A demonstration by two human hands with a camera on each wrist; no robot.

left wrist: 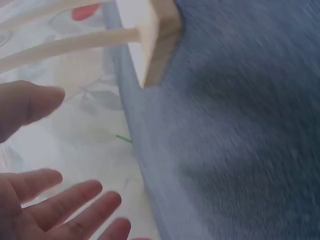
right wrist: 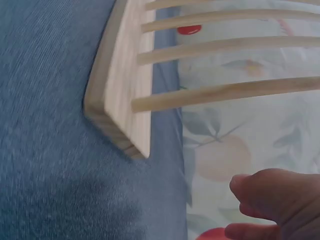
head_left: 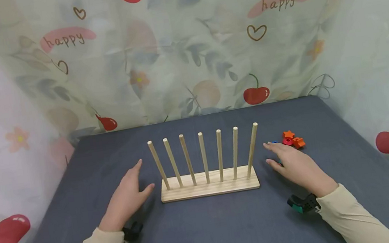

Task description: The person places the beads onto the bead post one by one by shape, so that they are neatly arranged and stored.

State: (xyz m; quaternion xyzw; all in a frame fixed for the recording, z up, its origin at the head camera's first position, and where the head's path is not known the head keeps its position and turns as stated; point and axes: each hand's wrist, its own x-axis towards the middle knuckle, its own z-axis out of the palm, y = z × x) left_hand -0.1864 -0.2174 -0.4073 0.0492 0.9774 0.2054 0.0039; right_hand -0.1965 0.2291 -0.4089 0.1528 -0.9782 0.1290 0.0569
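A pale wooden peg rack (head_left: 209, 190) stands mid-table, with several upright round pegs (head_left: 204, 157) along its base. My left hand (head_left: 124, 197) hovers left of the rack, fingers spread and touching nothing; the left wrist view shows its parted fingers (left wrist: 75, 205) beside the end of the base. To the right of the rack my right hand (head_left: 299, 165) is held with its fingers extended and nothing in its grasp. Just beyond that hand lie small orange star-shaped pieces (head_left: 288, 135) and a red ring-like piece (head_left: 287, 141). Bits of blue pieces there are mostly hidden behind the hand.
A dark blue-grey cloth (head_left: 217, 230) covers the table. Patterned curtains (head_left: 185, 56) with cherries and hearts hang behind it and at both sides. A thin loop of cord (head_left: 323, 84) hangs at the back right corner. Each wrist wears a dark strapped device (head_left: 303, 203).
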